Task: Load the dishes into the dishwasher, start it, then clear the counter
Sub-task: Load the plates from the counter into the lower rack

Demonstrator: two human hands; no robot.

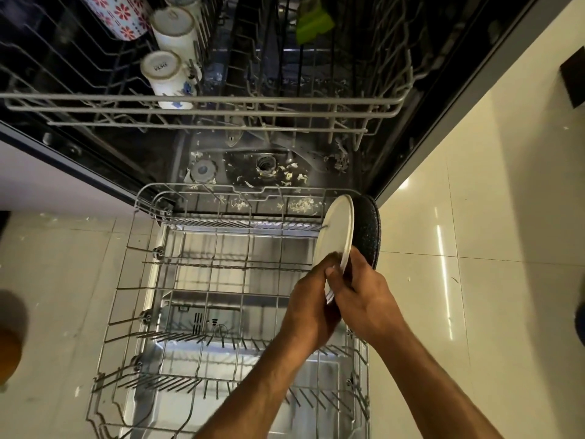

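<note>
Both hands hold one white plate (336,231) on its edge at the far right side of the bottom rack (221,312). The left hand (308,307) curls its fingers round the near rim of the plate. The right hand (361,291) pinches the same rim from the other side, with the thumb on the front. So both grips are clamped on the plate.

Just behind the plate, right against the rack's right edge, stands one dark speckled plate (368,229). The two are very close, maybe touching; it is hard to tell.

The rest of the bottom rack is bare wire, with lots of open room to the left and toward the near end. The rack is pulled out over the open dishwasher door (196,280).

The top rack (202,103) is pulled out above it. It holds three white cups (172,28) upside down in a row, one flowered mug (117,14) and one green thing (313,22). Its middle and right side are open.

White crumbs lie on the dishwasher floor (294,177).
</note>
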